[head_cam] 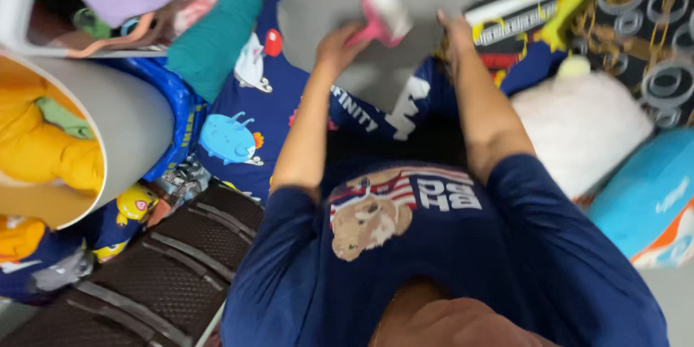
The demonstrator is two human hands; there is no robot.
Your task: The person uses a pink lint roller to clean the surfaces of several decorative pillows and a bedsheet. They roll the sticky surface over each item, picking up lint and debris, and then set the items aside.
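Head view has us looking down at a pink-handled lint roller (385, 9) up at 12 o'clock, its white roll pressed on a grey cloth (340, 0). Our left hand (338, 47) is curled tight around the pink handle. Our right hand (455, 32) sits at the cloth's 3 o'clock edge, fingers pressed on it; how far open, we can't tell. Under that lies navy cartoon-print bedding (246, 101). At 3 o'clock we see a white plush pillow (578, 130); at 9 o'clock a grey round tub (126, 119).
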